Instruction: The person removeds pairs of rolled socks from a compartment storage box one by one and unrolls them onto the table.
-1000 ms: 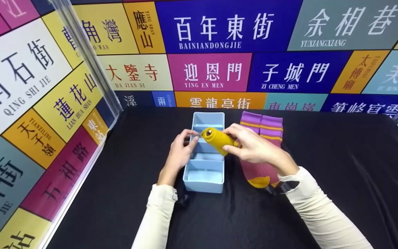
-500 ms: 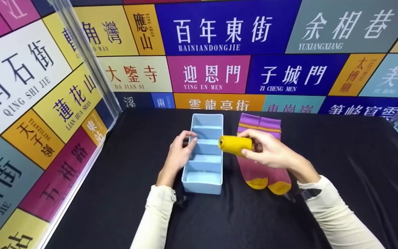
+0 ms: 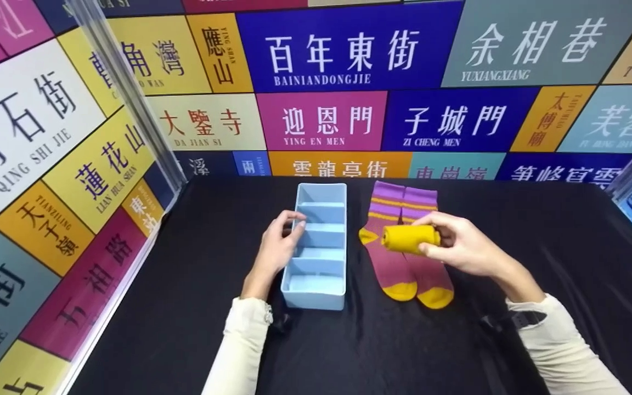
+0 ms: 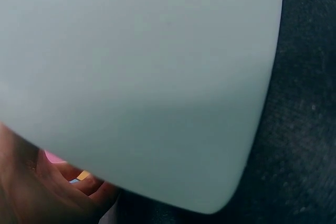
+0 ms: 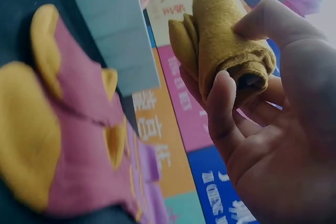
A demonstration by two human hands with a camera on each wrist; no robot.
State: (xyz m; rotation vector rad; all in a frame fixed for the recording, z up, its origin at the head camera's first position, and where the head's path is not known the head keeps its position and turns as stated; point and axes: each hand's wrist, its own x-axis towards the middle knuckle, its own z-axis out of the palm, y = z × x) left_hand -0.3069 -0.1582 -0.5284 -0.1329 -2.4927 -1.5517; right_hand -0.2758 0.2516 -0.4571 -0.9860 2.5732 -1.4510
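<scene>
My right hand grips a rolled-up mustard-yellow sock bundle above the table. In the right wrist view the thumb and fingers wrap round the sock roll, its spiral end showing. Below it lies a flat pair of socks, mauve with yellow toes and heels and purple striped cuffs. At the left rim of a light blue divided storage box, my left hand holds the side, fingertips bent over the edge. The box's pale wall fills most of the left wrist view, the left fingers low in the corner.
Black cloth covers the table. The box's dividers form several compartments in a row. Behind stands a wall panel of coloured street-name signs, with another sign panel along the left side.
My right hand has moved right with the yellow sock roll, from over the box to over the flat socks, and the roll has turned level. My left hand has stayed at the box rim.
</scene>
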